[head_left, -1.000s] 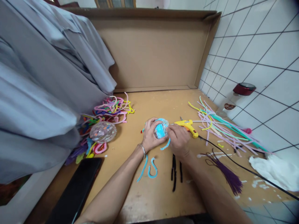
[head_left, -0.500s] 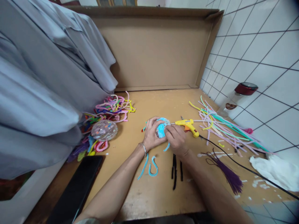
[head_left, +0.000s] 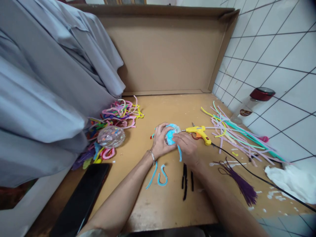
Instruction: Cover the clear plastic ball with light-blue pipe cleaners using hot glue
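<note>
My left hand (head_left: pixel 160 142) is wrapped round a small rounded object (head_left: pixel 170 137) that is largely covered in rows of light blue fuzzy pipe cleaner. With its fingers closed, my right hand (head_left: pixel 186 146) presses at the object's right side. A loose blue pipe cleaner end (head_left: pixel 180 154) hangs below those fingers, which seem to pinch the strand; the fingertips are partly hidden. Just beyond my right hand lies a yellow glue gun (head_left: pixel 201 132), its nozzle pointing at the object. Nearer me are a curved blue pipe cleaner piece (head_left: pixel 166 180) and several black strips (head_left: pixel 185 184).
At left sit a pile of coloured pipe cleaners (head_left: pixel 120 110), a faceted clear bowl (head_left: pixel 111 136) and a black phone-like slab (head_left: pixel 81 197). To the right are pale pipe cleaners (head_left: pixel 232 131), a purple thread bundle (head_left: pixel 243 187), white tissue (head_left: pixel 291 182), a red-lidded jar (head_left: pixel 262 94) and the gun's cord (head_left: pixel 247 166).
My right hand's fingers have shifted slightly left on the blue-covered object. The hanging blue end shows longer and straighter. My left hand keeps its hold, and the view has shifted slightly.
</note>
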### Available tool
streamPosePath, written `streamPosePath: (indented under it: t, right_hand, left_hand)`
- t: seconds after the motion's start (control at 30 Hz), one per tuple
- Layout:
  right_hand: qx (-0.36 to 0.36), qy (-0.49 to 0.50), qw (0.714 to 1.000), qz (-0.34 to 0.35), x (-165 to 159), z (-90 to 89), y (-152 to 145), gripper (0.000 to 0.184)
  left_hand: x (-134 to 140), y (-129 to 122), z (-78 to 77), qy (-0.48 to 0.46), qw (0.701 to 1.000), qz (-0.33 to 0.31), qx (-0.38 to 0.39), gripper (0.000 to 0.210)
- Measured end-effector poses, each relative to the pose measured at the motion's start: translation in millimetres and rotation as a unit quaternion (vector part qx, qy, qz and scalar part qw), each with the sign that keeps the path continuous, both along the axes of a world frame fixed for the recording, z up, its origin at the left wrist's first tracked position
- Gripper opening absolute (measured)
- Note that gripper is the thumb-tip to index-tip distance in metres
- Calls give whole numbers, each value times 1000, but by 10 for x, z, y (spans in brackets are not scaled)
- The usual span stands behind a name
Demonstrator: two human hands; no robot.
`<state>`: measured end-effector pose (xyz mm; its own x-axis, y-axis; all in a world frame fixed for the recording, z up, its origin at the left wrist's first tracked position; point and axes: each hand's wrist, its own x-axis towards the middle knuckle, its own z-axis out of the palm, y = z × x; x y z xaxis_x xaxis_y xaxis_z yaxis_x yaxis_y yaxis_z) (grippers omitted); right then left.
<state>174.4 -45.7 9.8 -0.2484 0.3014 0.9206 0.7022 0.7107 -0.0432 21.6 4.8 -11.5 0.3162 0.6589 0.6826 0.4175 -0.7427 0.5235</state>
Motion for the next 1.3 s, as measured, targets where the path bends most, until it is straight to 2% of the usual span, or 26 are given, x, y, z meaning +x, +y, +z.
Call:
streamPosePath:
  t: [0.3, 0.43, 0.7, 1.3]
  right_hand:
    - [-23, 43, 998, 30, 29, -98, 73, 22]
    - [-40, 56, 998, -4, 26, -133, 88, 24]
    - [-20, 23, 998, -59, 28, -102, 87, 27]
    - [-25, 44, 998, -43, 47, -127, 114, 22]
  left_hand:
    - [-1, 27, -50, -15, 1000, -6, 0, 61]
    - [-5, 29, -40, -6, 1000, 0, -7, 62]
    - [-11, 13, -24, -6, 1000, -4, -11, 60]
    - [-6, -11, 18, -4, 1000, -11, -6, 56]
